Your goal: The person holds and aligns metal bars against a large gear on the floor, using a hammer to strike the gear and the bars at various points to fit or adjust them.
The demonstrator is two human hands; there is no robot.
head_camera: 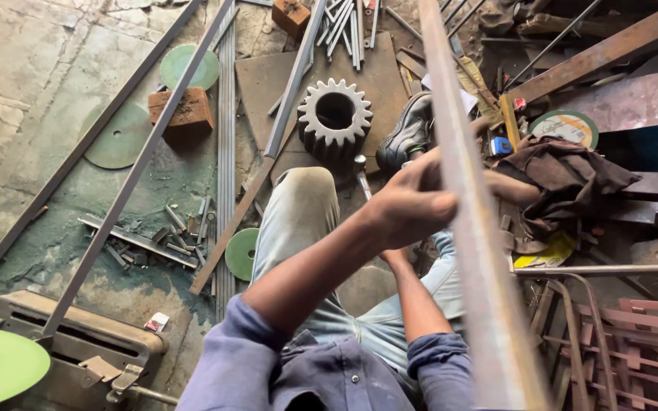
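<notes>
I sit on the workshop floor with a long, flat, rusty steel bar (pixel 472 228) running from the top centre down to the bottom right. My left hand (pixel 413 202) is closed around the bar at about its middle. My right hand (pixel 396 257) reaches up beneath the left one. Only its wrist and forearm show, and its fingers are hidden behind the left hand and the bar. My bent knee in pale jeans (pixel 302 194) lies just left of the hands, and a black shoe (pixel 409 133) sits beyond them.
A large toothed gear (pixel 335 114) stands on a steel plate ahead. Long rods (pixel 138 164) and green discs (pixel 190 67) lie on the left floor, with a brick (pixel 182 110) and cut scraps (pixel 161 236). A cut-off saw (pixel 78 350) is bottom left. A dark cloth (pixel 565 175) and metal frames (pixel 588 335) crowd the right.
</notes>
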